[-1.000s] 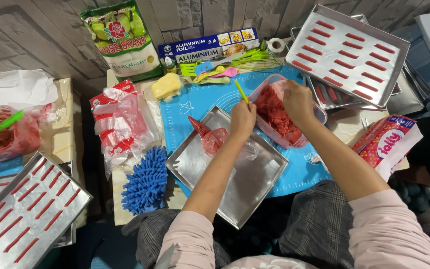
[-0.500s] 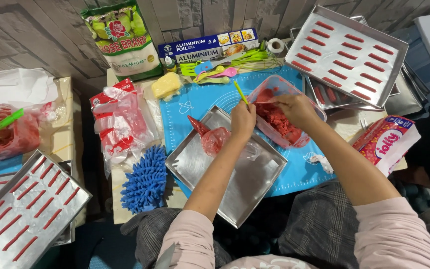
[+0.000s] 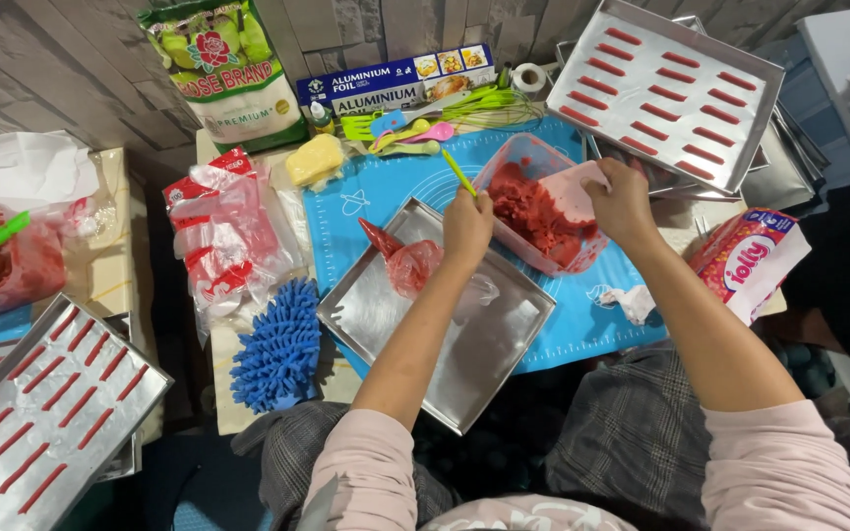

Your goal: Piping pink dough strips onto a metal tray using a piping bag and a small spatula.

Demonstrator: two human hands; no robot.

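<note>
Since half a second ago the right hand has slid outward along the tub's rim, baring a pale pink lid [image 3: 573, 182]; the left has barely shifted.

The left hand [image 3: 467, 228] is closed round a green spatula [image 3: 458, 172], whose handle sticks up past the knuckles. Just below that fist a piping bag [image 3: 410, 264] of red paste lies on a steel tray [image 3: 464, 364]. Right of the fist sits the clear tub [image 3: 533, 211] of red paste, with the right hand [image 3: 624, 202] clamped on its far rim.

This looks like scooping paste. Lifting any calls for a steady tub. The spatula's blade is hidden behind the fist, and whether the bag's mouth is open is unclear.
</note>
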